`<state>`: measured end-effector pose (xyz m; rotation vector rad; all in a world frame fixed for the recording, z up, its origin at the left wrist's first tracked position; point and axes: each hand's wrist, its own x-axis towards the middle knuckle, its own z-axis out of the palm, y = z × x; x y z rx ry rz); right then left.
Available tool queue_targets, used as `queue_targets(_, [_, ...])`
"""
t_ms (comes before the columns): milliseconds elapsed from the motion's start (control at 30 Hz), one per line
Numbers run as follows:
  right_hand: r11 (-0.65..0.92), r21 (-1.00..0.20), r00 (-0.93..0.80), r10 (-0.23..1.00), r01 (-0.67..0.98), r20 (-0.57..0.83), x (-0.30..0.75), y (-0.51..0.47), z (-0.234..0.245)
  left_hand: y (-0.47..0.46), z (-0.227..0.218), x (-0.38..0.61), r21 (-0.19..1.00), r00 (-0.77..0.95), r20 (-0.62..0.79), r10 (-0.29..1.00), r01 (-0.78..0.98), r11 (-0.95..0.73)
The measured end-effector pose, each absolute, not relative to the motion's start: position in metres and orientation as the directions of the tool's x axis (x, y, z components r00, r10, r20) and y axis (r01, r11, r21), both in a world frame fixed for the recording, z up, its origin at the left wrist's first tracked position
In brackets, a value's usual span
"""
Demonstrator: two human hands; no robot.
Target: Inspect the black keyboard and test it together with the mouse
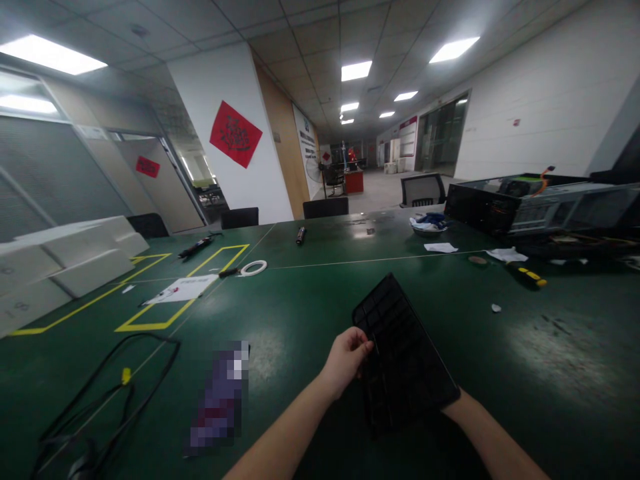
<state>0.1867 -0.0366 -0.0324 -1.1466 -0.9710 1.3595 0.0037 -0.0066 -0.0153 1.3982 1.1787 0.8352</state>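
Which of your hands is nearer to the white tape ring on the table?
Left. The left hand grips the black tray's left edge, on the side toward the white tape ring. The right hand is hidden beneath the tray, farther right.

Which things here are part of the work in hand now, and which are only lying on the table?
In hand:
- black ribbed panel
- left hand gripping its edge
- right hand, hidden behind the panel

Lying about:
- black cable
- white tape ring
- yellow-handled screwdriver
- paper sheet
- open computer case
- white foam blocks
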Motion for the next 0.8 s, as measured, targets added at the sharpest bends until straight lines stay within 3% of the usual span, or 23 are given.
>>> queue_targets(167, [-0.202,-0.939,-0.062,0.979,-0.277,-0.192,0.185,-0.026,-0.052,-0.006,-0.010,0.003,0.914,0.246,0.066,0.967,0.374,-0.157])
queue_targets(333, [-0.167,-0.945,-0.067,0.986,-0.279,-0.155,0.187,-0.023,-0.055,-0.003,-0.006,-0.001,0.948,0.331,0.067,0.941,0.272,-0.163])
queue_targets(467, [-0.165,-0.943,-0.074,0.986,-0.290,-0.150,0.188,-0.024,-0.059,-0.003,-0.005,-0.002,0.891,0.331,0.143,0.933,0.367,-0.267])
queue_targets(600, [-0.063,-0.960,0.010,0.998,-0.272,-0.068,0.188,-0.024,-0.064,-0.005,-0.001,-0.003,0.838,0.421,0.250,0.872,0.358,-0.413])
queue_targets(800, [-0.121,-0.954,-0.074,0.992,-0.273,-0.105,0.186,-0.025,-0.056,-0.007,0.004,-0.004,0.785,0.401,0.244,0.883,0.452,-0.423])
